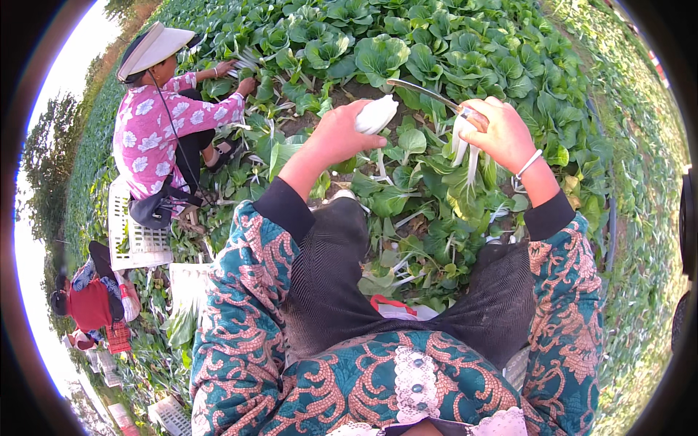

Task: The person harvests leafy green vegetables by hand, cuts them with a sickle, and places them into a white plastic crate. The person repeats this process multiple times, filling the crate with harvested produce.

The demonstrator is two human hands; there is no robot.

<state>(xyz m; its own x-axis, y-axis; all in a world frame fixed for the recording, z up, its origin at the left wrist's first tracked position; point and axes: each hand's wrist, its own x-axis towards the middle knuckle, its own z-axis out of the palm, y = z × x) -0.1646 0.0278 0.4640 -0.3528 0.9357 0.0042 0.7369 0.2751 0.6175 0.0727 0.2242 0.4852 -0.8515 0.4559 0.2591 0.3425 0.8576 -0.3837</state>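
In my left hand (339,133) is a head of bok choy (377,115), its white base pointing up and to the right. The fingers hide most of the rest of it. My right hand (506,133) grips the wooden handle of a small sickle (425,94). Its curved blade reaches left, above and apart from the bok choy. Loose bok choy leaves (463,147) with white stalks hang beneath the right hand, seemingly held along with the handle. Below both hands, cut leaves (395,199) and stalks litter the soil between my knees.
Bok choy plants (381,57) grow densely ahead. At left, a person (158,120) in a sun visor squats, reaching among plants, near a white plastic crate (122,223). Another crate (182,283) holds bok choy by my left elbow. A second person (90,305) is farther back. A dark hose (612,229) runs at right.
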